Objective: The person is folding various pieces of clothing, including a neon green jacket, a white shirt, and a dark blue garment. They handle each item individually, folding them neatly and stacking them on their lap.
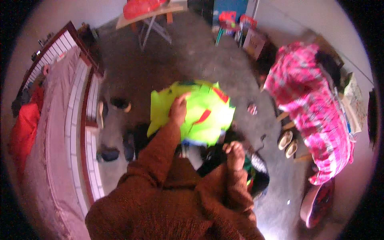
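A bright yellow-green sheet (168, 102), which looks like cloth, spreads out in front of me, with red pieces (202, 117) and dark patches on it. My left hand (179, 110) is over its left part, index finger stretched out; whether it touches the sheet I cannot tell. To the right of the sheet's near edge, my right hand (235, 155) is raised with its fingers curled together, and anything inside them is hidden. Beside that hand lies a dark bundle (260, 176) with green and white parts.
On the left stands a bed (60, 132) with a pink cover and a red cloth (26, 128). A pink checked cloth (308, 108) drapes over furniture at right, near pale shoes (289, 143). Dark shoes (108, 153) lie by the bed. A folding table (148, 18) stands at the back.
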`<action>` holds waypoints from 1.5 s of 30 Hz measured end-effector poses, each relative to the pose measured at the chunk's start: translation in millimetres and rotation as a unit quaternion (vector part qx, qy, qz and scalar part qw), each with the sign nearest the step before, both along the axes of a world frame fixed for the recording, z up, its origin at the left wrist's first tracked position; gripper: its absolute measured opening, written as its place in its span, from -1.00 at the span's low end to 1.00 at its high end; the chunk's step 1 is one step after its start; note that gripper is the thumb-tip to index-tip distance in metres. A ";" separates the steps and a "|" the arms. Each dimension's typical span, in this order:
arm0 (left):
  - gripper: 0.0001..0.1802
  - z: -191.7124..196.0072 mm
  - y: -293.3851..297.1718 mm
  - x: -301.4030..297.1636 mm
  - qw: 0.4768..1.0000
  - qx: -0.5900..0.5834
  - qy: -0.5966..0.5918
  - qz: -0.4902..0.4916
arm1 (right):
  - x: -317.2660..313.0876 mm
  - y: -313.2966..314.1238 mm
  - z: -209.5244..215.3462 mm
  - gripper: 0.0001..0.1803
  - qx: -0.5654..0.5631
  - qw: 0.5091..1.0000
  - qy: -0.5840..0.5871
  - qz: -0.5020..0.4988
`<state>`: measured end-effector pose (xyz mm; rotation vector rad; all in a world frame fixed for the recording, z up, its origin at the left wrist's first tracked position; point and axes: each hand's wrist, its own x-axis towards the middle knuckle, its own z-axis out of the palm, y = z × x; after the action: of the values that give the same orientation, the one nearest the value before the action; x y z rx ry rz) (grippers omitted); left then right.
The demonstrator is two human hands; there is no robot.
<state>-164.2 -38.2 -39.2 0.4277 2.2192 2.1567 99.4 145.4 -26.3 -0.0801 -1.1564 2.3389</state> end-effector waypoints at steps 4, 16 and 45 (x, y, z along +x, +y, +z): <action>-0.67 31.2 3.0 4.8 1.000 -0.014 0.022 -0.016 | 1.0 1.5 -3.3 -0.74 -0.011 1.000 -0.026 0.007; -0.63 53.9 -31.2 -43.8 0.946 -0.260 0.160 0.109 | -0.5 -2.2 0.2 -0.79 -0.005 1.000 0.001 0.025; -0.44 60.0 0.2 21.9 0.800 -0.513 0.310 -0.020 | 7.4 0.8 -0.6 -0.83 0.041 0.997 -0.064 0.014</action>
<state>-142.3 -38.0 20.8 1.1423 3.1636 0.4989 106.9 146.2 -27.0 -0.1888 -1.3215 2.3375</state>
